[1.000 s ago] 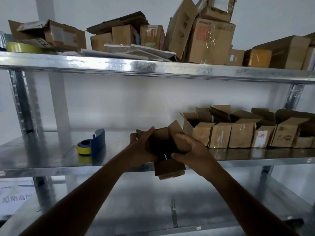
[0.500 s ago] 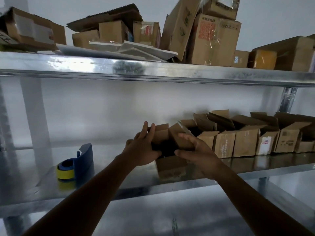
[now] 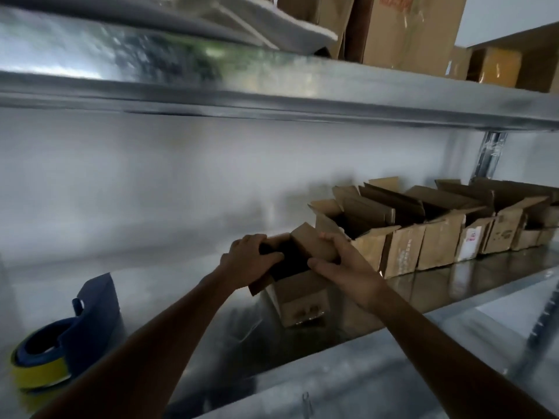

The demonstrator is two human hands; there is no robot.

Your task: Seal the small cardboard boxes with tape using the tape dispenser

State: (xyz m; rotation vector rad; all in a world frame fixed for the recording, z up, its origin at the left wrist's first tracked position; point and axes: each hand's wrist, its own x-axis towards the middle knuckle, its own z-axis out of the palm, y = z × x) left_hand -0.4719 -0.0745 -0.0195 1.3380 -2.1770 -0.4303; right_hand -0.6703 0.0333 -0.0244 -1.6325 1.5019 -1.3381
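A small cardboard box [image 3: 302, 297] stands on the metal shelf [image 3: 453, 285], its top flaps partly folded. My left hand [image 3: 249, 261] grips the left flap, fingers curled over its edge. My right hand [image 3: 344, 264] holds the right flap and the box's top corner, thumb at the front. A blue tape dispenser [image 3: 69, 334] with a yellow tape roll sits on the shelf at the far left, apart from both hands.
A row of several open small cardboard boxes [image 3: 438, 231] lines the shelf to the right of the held box. The upper shelf [image 3: 302, 98] carries larger cartons [image 3: 402, 28]. A lower shelf [image 3: 393, 373] lies beneath my arms.
The box went from held in front of the shelf edge to standing on the shelf. Both hands moved forward with it. The camera moved closer and the view shifted right.
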